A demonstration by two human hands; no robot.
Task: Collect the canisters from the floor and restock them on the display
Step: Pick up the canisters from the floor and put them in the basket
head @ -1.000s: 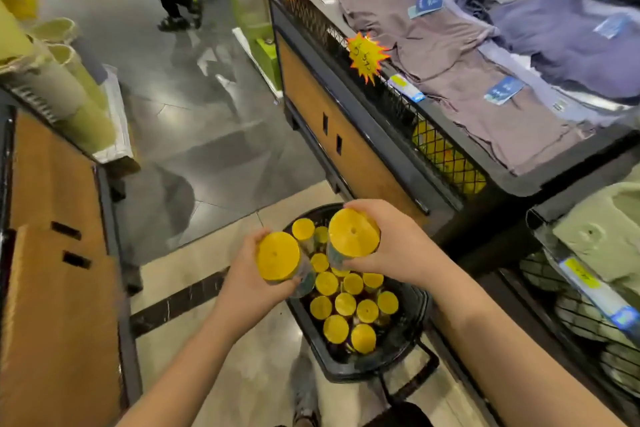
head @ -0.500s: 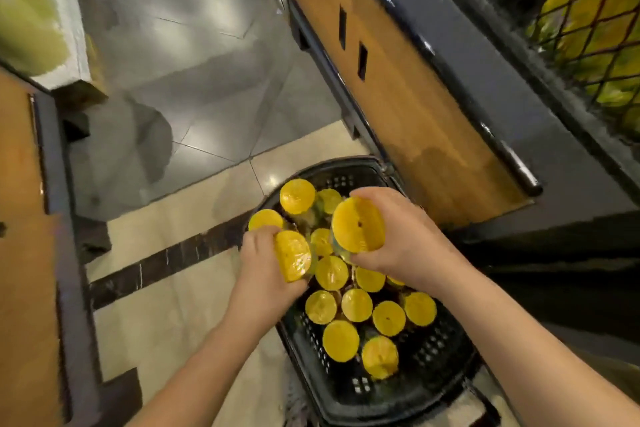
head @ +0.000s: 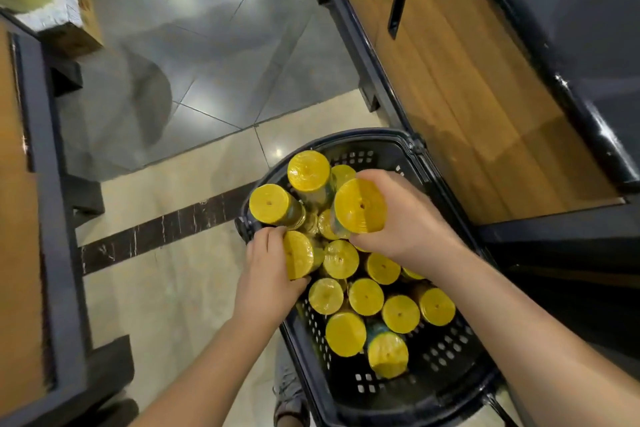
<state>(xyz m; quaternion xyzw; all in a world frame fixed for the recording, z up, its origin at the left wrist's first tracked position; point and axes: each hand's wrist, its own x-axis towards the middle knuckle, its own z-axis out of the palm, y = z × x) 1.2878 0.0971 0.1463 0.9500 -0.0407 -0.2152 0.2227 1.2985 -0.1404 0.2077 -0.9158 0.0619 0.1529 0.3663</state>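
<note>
The tiled floor carried a black basket, apparently touching the wood-panelled display. Yellow-lidded canisters stood packed inside it.

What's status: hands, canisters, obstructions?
Left hand grips one yellow-lidded cylindrical canister; right hand grips a second canister. Both over black perforated plastic basket. Nothing blocking.

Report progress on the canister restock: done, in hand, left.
Done: about a dozen yellow-lidded canisters stand gathered in the black perforated plastic basket on the floor. In hand: the left hand grips one canister, the right hand a second canister, both over the basket. Left: the whole restock; no canister shows on the wood-panelled display unit beside it.
</note>
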